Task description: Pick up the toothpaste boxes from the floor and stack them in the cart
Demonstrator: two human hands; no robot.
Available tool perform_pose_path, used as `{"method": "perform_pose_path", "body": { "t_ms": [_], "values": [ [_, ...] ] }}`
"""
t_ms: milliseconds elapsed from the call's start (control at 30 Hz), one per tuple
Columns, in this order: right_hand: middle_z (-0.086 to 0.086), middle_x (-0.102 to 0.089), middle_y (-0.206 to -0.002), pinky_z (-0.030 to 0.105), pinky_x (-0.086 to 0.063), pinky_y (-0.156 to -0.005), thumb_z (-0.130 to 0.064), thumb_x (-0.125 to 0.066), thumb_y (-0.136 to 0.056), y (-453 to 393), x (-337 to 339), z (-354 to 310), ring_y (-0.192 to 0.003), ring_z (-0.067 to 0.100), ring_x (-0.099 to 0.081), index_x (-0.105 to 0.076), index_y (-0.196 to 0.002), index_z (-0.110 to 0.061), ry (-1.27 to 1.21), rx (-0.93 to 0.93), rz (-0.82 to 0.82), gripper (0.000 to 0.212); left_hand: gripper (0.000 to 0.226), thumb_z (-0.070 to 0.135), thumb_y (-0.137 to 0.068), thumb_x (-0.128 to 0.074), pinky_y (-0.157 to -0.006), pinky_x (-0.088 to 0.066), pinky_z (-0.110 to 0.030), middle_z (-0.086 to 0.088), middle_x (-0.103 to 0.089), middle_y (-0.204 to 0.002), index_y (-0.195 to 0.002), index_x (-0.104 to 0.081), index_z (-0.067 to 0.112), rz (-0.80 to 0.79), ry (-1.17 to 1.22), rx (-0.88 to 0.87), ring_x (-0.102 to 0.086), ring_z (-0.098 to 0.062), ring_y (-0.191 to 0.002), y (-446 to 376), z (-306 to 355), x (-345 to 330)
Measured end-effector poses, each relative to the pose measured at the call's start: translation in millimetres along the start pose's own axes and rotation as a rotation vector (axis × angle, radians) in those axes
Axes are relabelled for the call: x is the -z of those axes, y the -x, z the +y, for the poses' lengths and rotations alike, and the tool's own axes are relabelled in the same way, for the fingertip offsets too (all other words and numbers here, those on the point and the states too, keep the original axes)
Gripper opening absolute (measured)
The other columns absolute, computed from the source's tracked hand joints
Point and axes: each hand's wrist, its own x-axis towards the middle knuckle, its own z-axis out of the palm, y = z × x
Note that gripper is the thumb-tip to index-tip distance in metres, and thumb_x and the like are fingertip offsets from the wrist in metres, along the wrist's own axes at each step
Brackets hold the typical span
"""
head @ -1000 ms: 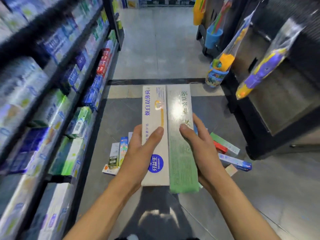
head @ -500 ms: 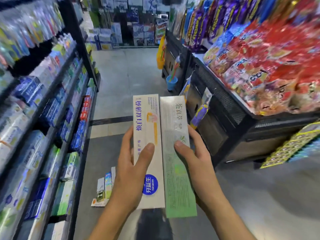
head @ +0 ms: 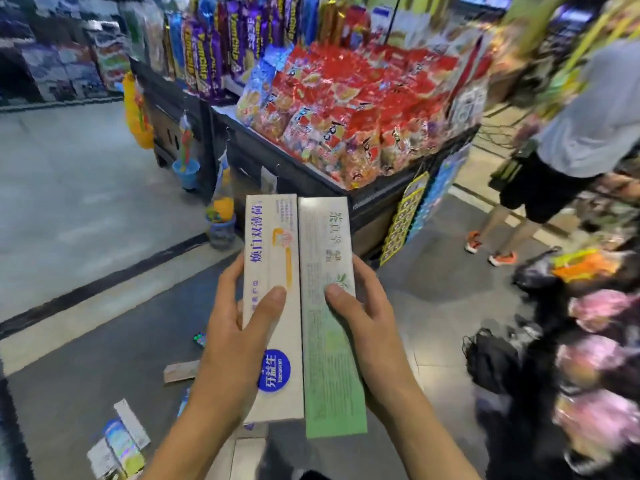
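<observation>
While the left hand (head: 228, 344) is gripping the white toothpaste box (head: 273, 271), its thumb is lying across the printed face and its fingers are curling behind the left edge. Beside it, the right hand (head: 374, 341) is holding the green toothpaste box (head: 329, 362) the same way, thumb on the front and fingers wrapping round the right edge. Both boxes are being held long-ways, pointing away from the person, side by side with their long edges touching, well above the grey floor (head: 86, 209). More toothpaste boxes (head: 119, 441) are lying scattered on the floor at lower left, below the left forearm. Ahead, a dark display bin (head: 311, 178) is carrying red snack bags (head: 363, 109). At right, another person (head: 571, 140) in dark shorts and orange shoes is standing near it.
</observation>
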Motion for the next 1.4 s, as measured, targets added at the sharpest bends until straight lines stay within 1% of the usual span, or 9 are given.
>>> {"method": "perform_pose_path", "body": {
  "t_ms": [133, 300, 467, 733, 833, 933, 1033, 1200, 1400],
  "values": [
    [0.003, -0.078, -0.106, 0.031, -0.061, -0.068, -0.011, -0.061, -0.097, 45.3, 13.9, -18.9, -0.086, 0.023, -0.076, -0.049, -0.140, -0.026, -0.003, 0.063, 0.234, 0.047, 0.050, 0.030, -0.091, -0.063, -0.084, -0.060, -0.036, 0.011, -0.072, -0.121, -0.139, -0.049, 0.034, -0.220, -0.019, -0.016, -0.071, -0.017, -0.109, 12.7, 6.9, -26.2],
    [0.004, -0.078, -0.105, 0.036, -0.062, -0.071, -0.018, -0.062, -0.098, 122.5, 51.0, -43.8, -0.088, 0.029, -0.076, -0.048, -0.141, -0.032, 0.045, 0.121, 0.476, 0.047, 0.052, 0.024, -0.089, -0.064, -0.073, -0.057, -0.020, 0.009, -0.073, -0.118, -0.139, -0.050, 0.027, -0.463, 0.035, 0.040, -0.072, -0.012, -0.103, 49.4, -4.1, -85.5],
    [-0.003, -0.077, -0.110, 0.028, -0.060, -0.069, -0.013, -0.061, -0.099, 206.9, 99.8, -56.9, -0.091, 0.022, -0.076, -0.046, -0.144, -0.024, 0.054, 0.213, 0.728, 0.049, 0.045, 0.023, -0.092, -0.068, -0.091, -0.057, -0.039, 0.007, -0.070, -0.125, -0.133, -0.053, 0.033, -0.669, 0.050, 0.096, -0.068, -0.017, -0.114, 106.9, -23.4, -155.7],
    [0.003, -0.075, -0.117, 0.034, -0.061, -0.075, -0.020, -0.064, -0.098, 369.5, 198.6, -62.3, -0.098, 0.027, -0.075, -0.048, -0.143, -0.031, 0.056, 0.281, 1.058, 0.048, 0.042, 0.024, -0.093, -0.064, -0.072, -0.058, -0.020, 0.011, -0.072, -0.118, -0.132, -0.053, 0.031, -1.045, 0.078, 0.172, -0.073, -0.011, -0.101, 247.3, -72.9, -280.0],
    [0.003, -0.075, -0.116, 0.035, -0.061, -0.076, -0.026, -0.066, -0.094, 442.5, 239.6, -67.1, -0.099, 0.028, -0.074, -0.048, -0.143, -0.032, 0.036, 0.293, 1.178, 0.052, 0.049, 0.029, -0.089, -0.066, -0.074, -0.060, -0.026, 0.007, -0.072, -0.121, -0.136, -0.051, 0.032, -1.149, 0.063, 0.240, -0.073, -0.017, -0.104, 317.2, -91.0, -329.8],
    [0.006, -0.075, -0.116, 0.042, -0.062, -0.078, -0.027, -0.066, -0.089, 509.9, 272.9, -70.6, -0.098, 0.031, -0.074, -0.050, -0.140, -0.032, 0.012, 0.280, 1.292, 0.053, 0.057, 0.032, -0.086, -0.067, -0.086, -0.059, -0.045, 0.004, -0.070, -0.125, -0.140, -0.048, 0.030, -1.234, 0.032, 0.306, -0.070, -0.024, -0.110, 384.9, -107.3, -370.3],
    [0.010, -0.075, -0.113, 0.047, -0.061, -0.080, -0.018, -0.067, -0.093, 565.0, 302.3, -71.8, -0.093, 0.033, -0.074, -0.051, -0.137, -0.030, 0.000, 0.283, 1.388, 0.048, 0.056, 0.034, -0.084, -0.071, -0.090, -0.058, -0.049, 0.006, -0.071, -0.123, -0.136, -0.050, 0.037, -1.313, 0.006, 0.339, -0.071, -0.022, -0.109, 439.7, -123.7, -403.4],
    [0.004, -0.077, -0.108, 0.035, -0.062, -0.072, -0.010, -0.060, -0.099, 627.1, 334.4, -65.6, -0.086, 0.025, -0.075, -0.047, -0.140, -0.029, -0.035, 0.237, 1.485, 0.048, 0.064, 0.049, -0.077, -0.078, -0.094, -0.055, -0.051, 0.011, -0.070, -0.124, -0.134, -0.049, 0.048, -1.447, -0.071, 0.373, -0.070, -0.018, -0.111, 496.9, -149.1, -441.0],
    [-0.003, -0.071, -0.125, 0.041, -0.060, -0.091, -0.009, -0.073, -0.088, 666.9, 374.1, -59.1, -0.110, 0.021, -0.071, -0.043, -0.144, -0.033, 0.018, 0.174, 1.544, 0.067, 0.066, 0.046, -0.078, -0.078, -0.095, -0.054, -0.046, 0.011, -0.069, -0.126, -0.136, -0.047, 0.047, -1.538, -0.109, 0.448, -0.068, -0.016, -0.115, 542.0, -185.3, -482.5]
  ]
}}
